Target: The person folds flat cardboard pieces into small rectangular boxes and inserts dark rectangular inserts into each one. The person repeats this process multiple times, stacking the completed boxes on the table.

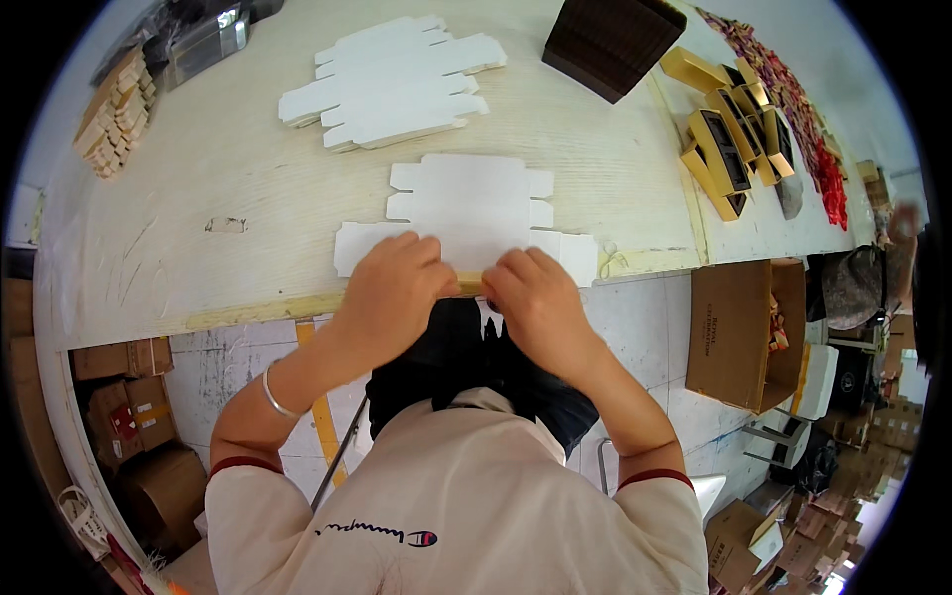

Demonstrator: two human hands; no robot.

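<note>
In the head view, a flat, unfolded white cardboard box blank (471, 203) lies on the pale wood-topped counter (238, 178), close to the counter's near edge, its small tabs sticking out on both sides and its wider flaps spreading left and right nearest the person. The left hand (402, 270) is over the near part of this blank, left of its middle, with the fingers curled inward and the fingertips at the near edge. The right hand (534, 297) mirrors it just to the right, fingers bent and drawn together at the same edge. The two hands are close but apart, and a yellowish strip along the counter's edge shows between them. The fingertips are partly hidden, so I cannot tell whether either hand pinches the cardboard. A pale metal bangle (279, 393) circles the left wrist.

Beyond the blank, a stack of flat white cardboard box blanks (392, 84) rests on the counter. To its right stands a dark brown rectangular block-like stack (610, 45), and farther right lies a cluster of gold boxes with dark openings (729, 149), near a long red and multicoloured heap (783, 89). At the far left are a row of stacked tan pieces (117, 114) and a grey, shiny plastic-wrapped bundle (206, 48). Below the counter's right part, an open brown cardboard carton (729, 332) stands with small reddish-orange items inside.
</note>
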